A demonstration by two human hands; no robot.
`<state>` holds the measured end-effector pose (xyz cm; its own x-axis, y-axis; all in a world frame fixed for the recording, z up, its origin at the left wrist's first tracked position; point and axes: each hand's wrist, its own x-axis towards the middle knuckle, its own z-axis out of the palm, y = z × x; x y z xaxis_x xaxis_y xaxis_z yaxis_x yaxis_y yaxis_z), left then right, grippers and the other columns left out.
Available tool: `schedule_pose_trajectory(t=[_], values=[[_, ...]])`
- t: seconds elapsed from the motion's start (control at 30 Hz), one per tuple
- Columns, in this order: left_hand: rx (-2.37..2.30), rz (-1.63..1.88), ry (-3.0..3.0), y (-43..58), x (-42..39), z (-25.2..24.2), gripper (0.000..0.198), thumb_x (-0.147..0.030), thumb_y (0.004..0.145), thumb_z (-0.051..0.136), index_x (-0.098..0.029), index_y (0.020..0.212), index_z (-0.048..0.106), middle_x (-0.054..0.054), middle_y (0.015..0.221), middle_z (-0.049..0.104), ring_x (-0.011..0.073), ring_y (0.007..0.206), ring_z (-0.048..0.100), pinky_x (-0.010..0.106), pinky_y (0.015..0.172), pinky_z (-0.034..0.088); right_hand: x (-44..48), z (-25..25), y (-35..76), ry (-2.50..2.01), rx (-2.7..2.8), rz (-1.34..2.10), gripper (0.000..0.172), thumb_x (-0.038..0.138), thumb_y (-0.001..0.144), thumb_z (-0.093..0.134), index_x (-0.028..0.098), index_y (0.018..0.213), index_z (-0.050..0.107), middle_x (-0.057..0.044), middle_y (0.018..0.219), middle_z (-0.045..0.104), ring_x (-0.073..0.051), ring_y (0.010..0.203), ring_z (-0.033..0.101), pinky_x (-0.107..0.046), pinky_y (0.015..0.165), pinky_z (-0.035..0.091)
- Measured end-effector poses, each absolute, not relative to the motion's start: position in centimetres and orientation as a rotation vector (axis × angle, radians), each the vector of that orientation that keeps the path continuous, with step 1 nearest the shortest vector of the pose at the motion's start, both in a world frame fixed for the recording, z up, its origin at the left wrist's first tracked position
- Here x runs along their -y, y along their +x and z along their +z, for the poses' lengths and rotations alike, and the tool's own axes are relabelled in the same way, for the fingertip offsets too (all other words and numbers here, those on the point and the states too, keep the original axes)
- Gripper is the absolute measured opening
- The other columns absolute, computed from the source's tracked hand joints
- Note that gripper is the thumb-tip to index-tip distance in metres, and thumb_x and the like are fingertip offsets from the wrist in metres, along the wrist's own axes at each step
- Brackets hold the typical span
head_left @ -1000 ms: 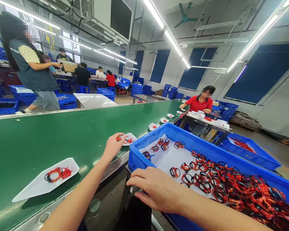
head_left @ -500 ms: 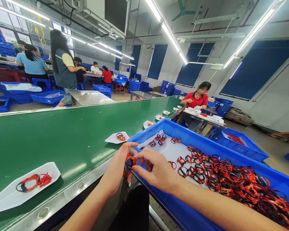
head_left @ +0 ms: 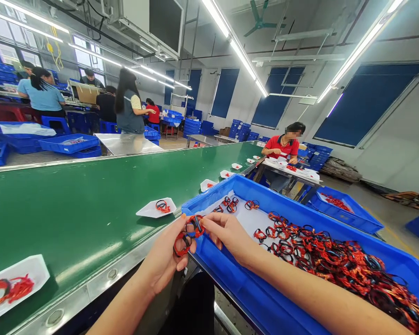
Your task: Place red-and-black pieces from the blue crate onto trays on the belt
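Observation:
My left hand [head_left: 164, 257] and my right hand [head_left: 226, 236] meet over the near rim of a blue plastic crate [head_left: 237, 291]. Between them is a red-and-black cord loop [head_left: 186, 237], held in my left fingers and pinched by my right fingertips. Beyond my right hand, a heap of similar cord loops [head_left: 335, 263] lies on a white sheet lining [head_left: 246, 221] in the crate. On the green conveyor belt [head_left: 73, 218], a white tray [head_left: 156, 208] with a cord loop sits just left of my hands. Another white tray [head_left: 16, 288] lies at the bottom left.
A steel-edged belt runs between my hands and the far aisle, carrying more white trays. A person in red [head_left: 282, 146] sits at a table beyond the crate. A second blue crate [head_left: 345, 215] holds red cords on the floor. Several people work behind the belt.
My hands have come together, with both now on the cord loop over the crate rim. The white trays on the belt have shifted toward the lower left. The person in the grey vest has moved right.

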<state>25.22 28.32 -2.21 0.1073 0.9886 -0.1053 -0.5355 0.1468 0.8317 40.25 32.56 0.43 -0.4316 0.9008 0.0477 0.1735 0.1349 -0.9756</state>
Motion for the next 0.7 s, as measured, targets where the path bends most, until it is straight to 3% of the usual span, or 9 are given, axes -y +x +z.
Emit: schedule_pose_trajectory(t=[0.3, 0.57, 0.7], values=[[-0.817, 1.277, 0.801, 24.56, -27.77, -2.38, 0.032, -0.039, 0.081, 0.06, -0.021, 0.106, 0.056, 0.002, 0.086, 0.058, 0.0063, 0.052, 0.045, 0.011, 0.029, 0.023, -33.04, 0.24, 40.47, -0.955, 1.552, 1.551, 0.036, 0.049, 0.077, 0.062, 0.015, 0.068, 0.055, 0.007, 0.048, 0.04, -0.004, 0.04, 0.029, -0.018, 0.038, 0.022], [-0.832, 1.308, 0.918, 25.16, -28.12, -1.89, 0.029, -0.039, 0.075, 0.066, -0.018, 0.093, 0.059, -0.003, 0.062, 0.048, 0.0061, 0.051, 0.037, 0.011, 0.034, 0.023, -33.03, 0.3, 40.48, -0.921, 1.625, 1.533, 0.04, 0.053, 0.076, 0.062, 0.013, 0.068, 0.057, 0.007, 0.046, 0.04, -0.004, 0.039, 0.03, -0.018, 0.038, 0.021], [-0.944, 1.372, 1.023, 25.03, -27.84, -1.72, 0.031, -0.042, 0.073, 0.067, -0.019, 0.092, 0.06, -0.004, 0.06, 0.048, 0.0061, 0.048, 0.035, 0.014, 0.035, 0.024, -33.12, 0.08, 40.32, -0.929, 1.563, 1.543, 0.041, 0.053, 0.08, 0.057, 0.013, 0.069, 0.057, 0.004, 0.053, 0.049, -0.003, 0.039, 0.037, -0.015, 0.036, 0.027]])
